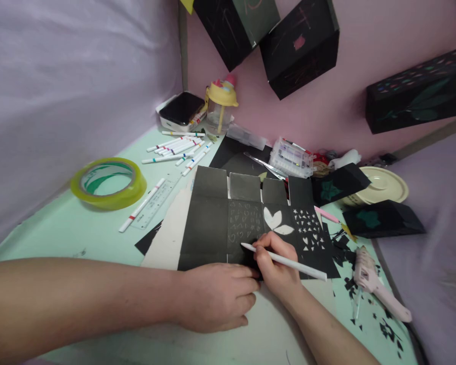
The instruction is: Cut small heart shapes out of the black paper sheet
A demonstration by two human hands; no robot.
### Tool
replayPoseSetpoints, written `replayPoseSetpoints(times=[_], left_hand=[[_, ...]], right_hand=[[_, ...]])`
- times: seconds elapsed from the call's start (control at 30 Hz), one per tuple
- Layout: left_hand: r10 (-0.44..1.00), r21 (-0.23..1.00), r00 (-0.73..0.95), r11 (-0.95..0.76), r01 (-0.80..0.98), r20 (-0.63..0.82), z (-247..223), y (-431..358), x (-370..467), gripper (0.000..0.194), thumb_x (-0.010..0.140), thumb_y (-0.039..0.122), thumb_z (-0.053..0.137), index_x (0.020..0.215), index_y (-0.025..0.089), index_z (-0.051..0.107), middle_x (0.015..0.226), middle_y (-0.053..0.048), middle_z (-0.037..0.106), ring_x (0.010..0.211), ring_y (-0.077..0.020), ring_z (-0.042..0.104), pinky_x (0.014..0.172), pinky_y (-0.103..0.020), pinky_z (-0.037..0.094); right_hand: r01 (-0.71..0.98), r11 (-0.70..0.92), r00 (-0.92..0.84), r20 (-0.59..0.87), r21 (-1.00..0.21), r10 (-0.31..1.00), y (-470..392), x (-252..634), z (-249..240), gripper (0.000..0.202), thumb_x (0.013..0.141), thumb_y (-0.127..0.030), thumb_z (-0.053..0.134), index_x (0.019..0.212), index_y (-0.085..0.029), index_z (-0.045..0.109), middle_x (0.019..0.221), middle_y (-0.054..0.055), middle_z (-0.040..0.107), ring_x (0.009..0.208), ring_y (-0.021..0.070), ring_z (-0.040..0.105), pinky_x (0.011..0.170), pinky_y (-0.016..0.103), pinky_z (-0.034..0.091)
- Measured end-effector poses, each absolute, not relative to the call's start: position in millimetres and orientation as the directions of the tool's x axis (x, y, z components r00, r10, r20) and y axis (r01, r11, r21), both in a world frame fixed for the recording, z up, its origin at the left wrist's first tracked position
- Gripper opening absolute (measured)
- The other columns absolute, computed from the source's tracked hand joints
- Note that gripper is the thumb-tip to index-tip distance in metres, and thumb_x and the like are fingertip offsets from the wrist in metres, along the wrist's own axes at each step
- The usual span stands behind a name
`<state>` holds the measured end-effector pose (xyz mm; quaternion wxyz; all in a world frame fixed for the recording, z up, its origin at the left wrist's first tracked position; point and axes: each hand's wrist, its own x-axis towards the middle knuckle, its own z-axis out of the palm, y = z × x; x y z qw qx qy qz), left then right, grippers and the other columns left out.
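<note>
My right hand (277, 258) grips a slim white pen (296, 264), its tip touching the black card (205, 223) just under rows of small pale drawn marks. Flat on the card's lower edge lies my left hand (220, 294), fingers stretched toward the right hand. The card has fold lines and slits along its top. White leaf-shaped cut-outs (276, 222) show in one panel, and small star and heart cut-outs (307, 228) fill the panel to the right. Underneath is a larger pale sheet (167, 228).
Tape roll (108, 183), ruler (157, 203) and several markers (178, 147) lie left. A cup (221, 106), phone (182, 107), scissors (264, 165) and clear case (292, 158) sit behind. Right are a glue gun (378, 284) and black scraps (389, 329). Black boxes (300, 45) hang above.
</note>
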<state>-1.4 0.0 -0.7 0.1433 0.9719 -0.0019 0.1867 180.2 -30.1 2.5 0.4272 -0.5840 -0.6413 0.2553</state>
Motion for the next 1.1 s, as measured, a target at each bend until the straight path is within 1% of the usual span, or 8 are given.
replayPoseSetpoints(times=[0.27, 0.53, 0.87, 1.1], left_hand=[[0.037, 0.291, 0.944, -0.955, -0.063, 0.328, -1.7, 0.4, -0.9, 0.024, 0.09, 0.035, 0.056, 0.088, 0.013, 0.065, 0.1, -0.008, 0.063, 0.095, -0.021, 0.055, 0.089, -0.03, 0.044], [0.04, 0.292, 0.938, -0.954, -0.066, 0.344, -2.2, 0.1, -1.1, 0.024, 0.09, 0.034, 0.056, 0.088, 0.012, 0.065, 0.1, -0.007, 0.064, 0.097, -0.0208, 0.055, 0.093, -0.03, 0.044], [0.049, 0.276, 0.937, -0.96, -0.051, 0.345, -2.3, -0.6, -1.4, 0.024, 0.089, 0.035, 0.058, 0.089, 0.013, 0.065, 0.102, -0.007, 0.064, 0.099, -0.0211, 0.055, 0.093, -0.03, 0.044], [0.038, 0.288, 0.937, -0.955, -0.068, 0.346, -4.2, -0.1, -1.5, 0.024, 0.09, 0.035, 0.057, 0.089, 0.013, 0.065, 0.101, -0.008, 0.064, 0.096, -0.0208, 0.055, 0.09, -0.03, 0.044]], right_hand=[[0.538, 0.183, 0.055, 0.251, -0.823, 0.966, -30.2, 180.1, 0.3, 0.013, 0.079, -0.014, 0.05, 0.068, -0.02, 0.053, 0.059, -0.003, 0.056, 0.052, 0.0121, 0.051, 0.052, 0.025, 0.041], [0.535, 0.175, 0.081, 0.256, -0.826, 0.963, -29.5, 178.5, 3.1, 0.016, 0.079, -0.013, 0.05, 0.065, -0.02, 0.05, 0.059, -0.003, 0.054, 0.053, 0.0119, 0.05, 0.051, 0.024, 0.039], [0.527, 0.169, 0.075, 0.244, -0.833, 0.967, -31.0, 179.1, 3.2, 0.018, 0.08, -0.014, 0.048, 0.064, -0.021, 0.047, 0.058, -0.003, 0.051, 0.051, 0.0115, 0.047, 0.05, 0.024, 0.038], [0.492, 0.176, 0.051, 0.23, -0.853, 0.972, -31.3, 179.8, 1.7, 0.017, 0.079, -0.012, 0.049, 0.064, -0.021, 0.046, 0.058, -0.004, 0.05, 0.051, 0.0109, 0.046, 0.051, 0.024, 0.038]])
